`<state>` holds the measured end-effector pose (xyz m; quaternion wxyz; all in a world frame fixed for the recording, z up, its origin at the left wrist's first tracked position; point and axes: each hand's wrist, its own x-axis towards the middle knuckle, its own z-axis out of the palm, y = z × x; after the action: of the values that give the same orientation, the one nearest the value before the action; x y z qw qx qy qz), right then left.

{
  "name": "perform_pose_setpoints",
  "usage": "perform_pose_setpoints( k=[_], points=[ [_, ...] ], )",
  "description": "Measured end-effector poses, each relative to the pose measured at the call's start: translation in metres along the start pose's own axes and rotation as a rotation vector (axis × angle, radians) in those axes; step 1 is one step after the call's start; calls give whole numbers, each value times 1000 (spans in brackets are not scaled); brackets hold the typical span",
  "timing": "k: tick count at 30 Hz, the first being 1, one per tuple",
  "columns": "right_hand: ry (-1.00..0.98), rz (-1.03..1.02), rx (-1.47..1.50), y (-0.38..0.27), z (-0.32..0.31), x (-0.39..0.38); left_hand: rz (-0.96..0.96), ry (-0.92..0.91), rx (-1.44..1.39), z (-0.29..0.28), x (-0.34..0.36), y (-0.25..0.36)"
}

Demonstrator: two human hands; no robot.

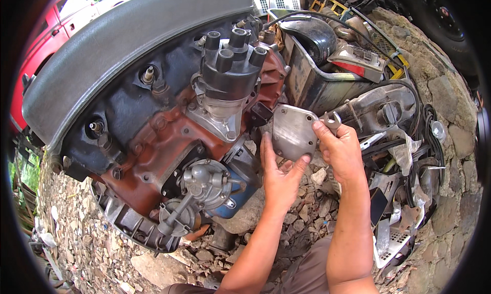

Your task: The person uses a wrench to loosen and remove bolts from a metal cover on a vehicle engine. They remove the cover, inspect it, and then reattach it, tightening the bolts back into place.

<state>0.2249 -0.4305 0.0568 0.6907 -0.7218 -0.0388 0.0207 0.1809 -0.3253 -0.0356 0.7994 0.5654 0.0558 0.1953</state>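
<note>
A flat metal cover plate with rounded corners and bolt holes is held up just right of the engine block. My left hand grips its lower left edge, thumb at the bottom and fingers along the side. My right hand is closed around an open-end wrench, its jaw sticking up past the fingers. The right thumb also touches the plate's right edge. On the engine, a black distributor cap stands above the plate's left, and a metal fuel pump is mounted lower down.
A grey valve cover runs along the engine top. To the right stand a bin of parts, an oily metal housing and scattered scrap by a stone wall. Rubble covers the ground; a red vehicle is behind.
</note>
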Motion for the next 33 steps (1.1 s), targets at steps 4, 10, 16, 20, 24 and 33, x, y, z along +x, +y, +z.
perform_pose_setpoints(
  k=[4, 10, 16, 20, 24, 33],
  points=[
    [-7, -18, -104, 4, 1, 1, 184, -72, 430, -1, 0, 0],
    [-32, -4, -134, 12, 9, 4, 238, -66, 578, 2, -9, 9],
    [-60, 20, -118, 15, 14, 4, 183, -105, 444, -3, -5, -3],
    [-48, 103, -107, 13, 5, 5, -113, -174, 13, -3, -8, -3],
    [10, 77, -153, 11, 1, 6, -232, -204, -216, -12, -4, 2],
    [75, -3, -70, 17, -5, 9, -324, -170, -421, -24, 3, 10]
  ],
)
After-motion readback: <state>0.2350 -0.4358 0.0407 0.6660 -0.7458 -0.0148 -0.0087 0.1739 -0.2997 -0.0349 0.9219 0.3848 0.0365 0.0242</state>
